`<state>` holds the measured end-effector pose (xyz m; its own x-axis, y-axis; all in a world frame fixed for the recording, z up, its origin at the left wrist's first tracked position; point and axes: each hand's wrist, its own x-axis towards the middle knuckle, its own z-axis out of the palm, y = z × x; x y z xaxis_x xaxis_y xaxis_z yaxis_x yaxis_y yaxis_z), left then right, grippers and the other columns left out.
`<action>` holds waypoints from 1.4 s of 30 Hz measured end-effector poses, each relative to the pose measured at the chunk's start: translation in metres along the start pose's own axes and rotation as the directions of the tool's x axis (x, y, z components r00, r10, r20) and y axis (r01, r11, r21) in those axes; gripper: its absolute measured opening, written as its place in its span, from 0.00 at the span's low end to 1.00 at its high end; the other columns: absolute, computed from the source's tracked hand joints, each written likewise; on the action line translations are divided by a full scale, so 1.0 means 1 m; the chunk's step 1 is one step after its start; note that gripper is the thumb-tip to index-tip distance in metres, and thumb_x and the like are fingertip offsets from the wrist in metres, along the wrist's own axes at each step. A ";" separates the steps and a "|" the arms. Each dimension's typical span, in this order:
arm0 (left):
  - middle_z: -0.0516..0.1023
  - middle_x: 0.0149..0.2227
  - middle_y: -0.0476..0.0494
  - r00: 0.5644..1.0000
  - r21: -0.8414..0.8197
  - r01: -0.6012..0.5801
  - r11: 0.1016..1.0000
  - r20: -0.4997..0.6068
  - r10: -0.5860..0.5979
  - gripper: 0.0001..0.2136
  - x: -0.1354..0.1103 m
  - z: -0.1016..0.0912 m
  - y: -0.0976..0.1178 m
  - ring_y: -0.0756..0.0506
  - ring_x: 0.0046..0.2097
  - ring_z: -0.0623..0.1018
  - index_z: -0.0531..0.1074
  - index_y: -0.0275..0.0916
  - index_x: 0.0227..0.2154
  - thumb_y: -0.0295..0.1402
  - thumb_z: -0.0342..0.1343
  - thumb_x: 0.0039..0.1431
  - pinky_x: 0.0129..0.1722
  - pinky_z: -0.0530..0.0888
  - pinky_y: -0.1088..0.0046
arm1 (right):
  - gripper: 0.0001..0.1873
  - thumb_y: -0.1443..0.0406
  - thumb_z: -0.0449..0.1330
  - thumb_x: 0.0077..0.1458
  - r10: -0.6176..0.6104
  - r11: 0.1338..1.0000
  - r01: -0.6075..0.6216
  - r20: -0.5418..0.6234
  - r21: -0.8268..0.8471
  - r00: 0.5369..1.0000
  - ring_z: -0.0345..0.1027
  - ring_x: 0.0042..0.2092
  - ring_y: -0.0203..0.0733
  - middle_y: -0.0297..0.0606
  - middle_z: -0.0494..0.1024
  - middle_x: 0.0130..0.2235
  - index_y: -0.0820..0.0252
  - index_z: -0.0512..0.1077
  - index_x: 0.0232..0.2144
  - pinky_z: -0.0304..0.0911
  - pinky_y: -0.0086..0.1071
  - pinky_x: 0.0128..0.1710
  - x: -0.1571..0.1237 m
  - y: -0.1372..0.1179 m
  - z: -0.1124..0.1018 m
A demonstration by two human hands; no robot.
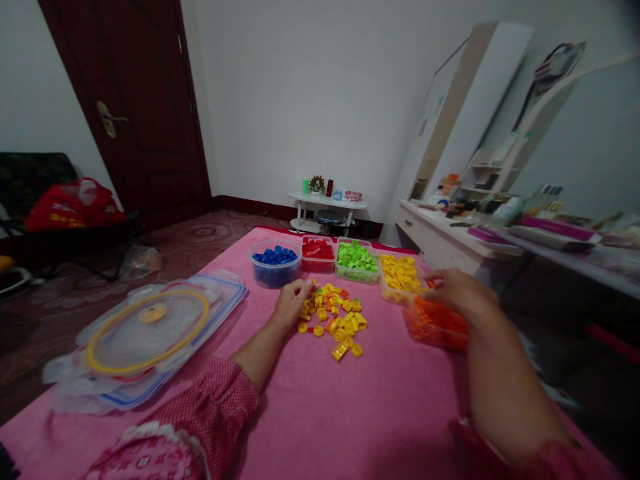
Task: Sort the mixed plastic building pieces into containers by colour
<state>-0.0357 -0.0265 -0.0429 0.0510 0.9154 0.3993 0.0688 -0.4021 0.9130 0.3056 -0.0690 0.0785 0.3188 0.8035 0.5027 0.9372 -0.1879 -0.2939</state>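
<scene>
A loose pile of yellow and orange plastic pieces point(334, 319) lies on the pink cloth point(380, 407). My left hand point(291, 301) rests at the pile's left edge, fingers curled onto the pieces; whether it grips one I cannot make out. My right hand point(457, 291) hovers over the box of orange pieces point(434, 325), fingers bent down at its far rim, their tips hidden. Behind the pile stand a round tub of blue pieces point(275, 263), a red box point(317, 253), a green box point(355, 261) and a yellow box point(399, 275).
Clear plastic lids point(145, 333), one with a yellow ring, are stacked at the left of the cloth. A white desk point(440, 233) with clutter stands to the right. A dark door point(140, 107), a small white table point(327, 207) and a red bag point(73, 203) lie beyond.
</scene>
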 end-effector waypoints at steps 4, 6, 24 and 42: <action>0.75 0.30 0.45 0.996 0.145 -0.077 0.986 0.062 0.069 0.16 0.000 0.000 -0.003 0.47 0.33 0.74 0.77 0.34 0.28 0.42 0.51 0.58 0.34 0.69 0.73 | 0.09 0.59 0.68 0.35 0.086 0.979 -0.032 0.265 -0.200 0.960 0.71 0.30 0.45 0.39 0.79 0.31 0.50 0.79 0.25 0.57 0.33 0.27 -0.007 -0.023 -0.009; 0.75 0.31 0.45 0.989 0.217 -0.135 0.967 0.089 0.119 0.14 -0.001 0.000 -0.002 0.47 0.35 0.74 0.76 0.35 0.29 0.39 0.51 0.58 0.36 0.69 0.73 | 0.05 0.61 0.65 0.39 0.079 0.981 -0.023 0.291 -0.191 0.954 0.71 0.30 0.43 0.38 0.79 0.30 0.52 0.78 0.24 0.56 0.31 0.26 -0.012 -0.041 -0.011; 0.75 0.31 0.44 0.998 0.839 -0.051 0.541 0.020 0.062 0.12 -0.005 -0.010 0.017 0.45 0.36 0.71 0.73 0.38 0.23 0.41 0.54 0.54 0.37 0.63 0.70 | 0.05 0.71 0.59 0.45 -0.343 0.934 0.276 0.345 0.229 0.874 0.68 0.34 0.41 0.38 0.76 0.30 0.60 0.75 0.24 0.57 0.30 0.34 -0.075 -0.119 0.094; 0.76 0.42 0.45 0.949 0.796 -0.276 0.538 0.316 0.018 0.12 -0.009 -0.001 0.024 0.43 0.46 0.69 0.79 0.46 0.37 0.29 0.53 0.54 0.48 0.62 0.65 | 0.13 0.73 0.53 0.48 -0.447 0.894 0.413 0.367 0.172 0.816 0.66 0.40 0.41 0.41 0.74 0.38 0.60 0.72 0.37 0.54 0.30 0.36 -0.076 -0.131 0.109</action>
<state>-0.0357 -0.0439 -0.0243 0.3643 0.8550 0.3692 0.8164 -0.4839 0.3151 0.1434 -0.0442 -0.0102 -0.2111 0.9468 0.2429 0.9455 0.2607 -0.1948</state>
